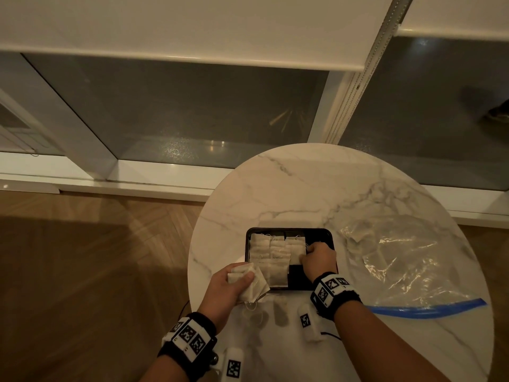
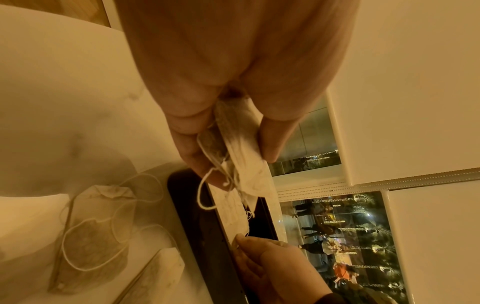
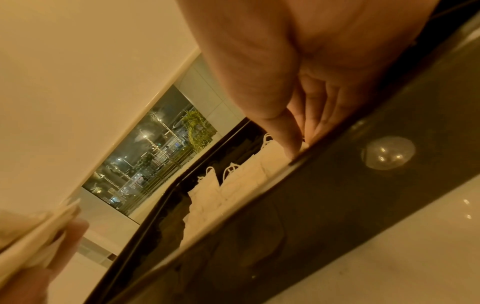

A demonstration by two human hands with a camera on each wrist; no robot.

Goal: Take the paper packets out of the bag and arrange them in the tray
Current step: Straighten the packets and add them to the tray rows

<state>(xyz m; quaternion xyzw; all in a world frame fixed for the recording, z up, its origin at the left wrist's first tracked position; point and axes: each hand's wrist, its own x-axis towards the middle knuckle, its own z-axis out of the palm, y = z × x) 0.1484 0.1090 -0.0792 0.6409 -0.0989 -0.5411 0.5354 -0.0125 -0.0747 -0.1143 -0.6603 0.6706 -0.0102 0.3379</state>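
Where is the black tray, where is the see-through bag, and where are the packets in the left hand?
black tray [image 1: 289, 230]: head view, on its far rim.
clear plastic bag [image 1: 407, 260]: head view, on its crinkled middle.
packets in the left hand [image 1: 254, 285]: head view, on the top packet's face.

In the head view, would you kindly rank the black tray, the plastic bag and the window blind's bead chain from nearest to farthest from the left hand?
1. Black tray, just beyond and right of the left hand.
2. Plastic bag, across the table's right side.
3. Bead chain, far off at the window.
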